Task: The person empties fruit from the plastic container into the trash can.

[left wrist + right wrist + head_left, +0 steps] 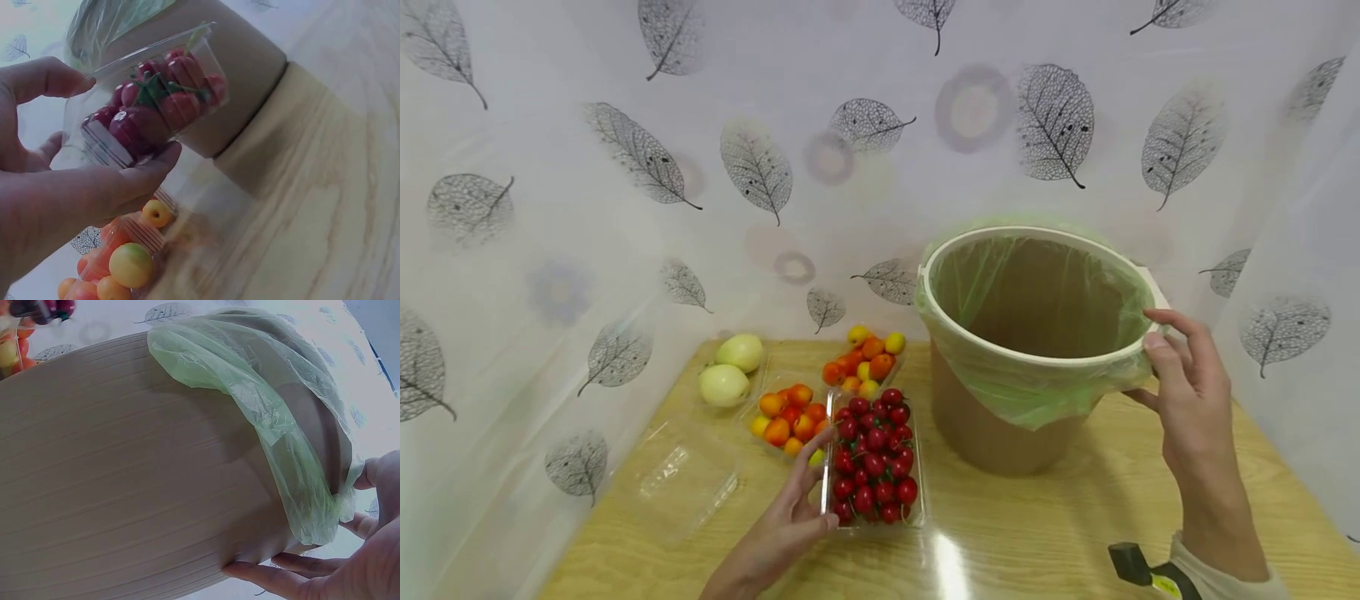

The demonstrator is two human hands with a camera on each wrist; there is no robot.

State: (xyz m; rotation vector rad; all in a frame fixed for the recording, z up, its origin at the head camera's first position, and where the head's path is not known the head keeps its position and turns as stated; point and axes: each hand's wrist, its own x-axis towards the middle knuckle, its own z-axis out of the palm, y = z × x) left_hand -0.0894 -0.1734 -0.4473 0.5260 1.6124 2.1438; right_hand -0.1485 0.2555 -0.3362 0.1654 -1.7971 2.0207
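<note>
My left hand [786, 521] grips the left side of a clear plastic box [922, 500] filled with dark red cherry tomatoes [876, 454] with green stems. In the left wrist view the thumb and fingers hold this box [219, 81] from its end, raised over the table. A brown bin [1000, 442] stands upright to the right, its pale rim over a green plastic liner [1037, 396]. The right hand [1198, 379] pinches the bin's right rim. From the right wrist view, its fingers lie against the bin wall [156, 475] and the liner [269, 415].
Two clear boxes of orange and yellow fruits [790, 417] [868, 358] sit behind the tomatoes. Two pale green round fruits [725, 384] lie at the back left. A clear plastic box [681, 479] is on the wooden table [1000, 542]. A leaf-patterned curtain [850, 208] hangs behind.
</note>
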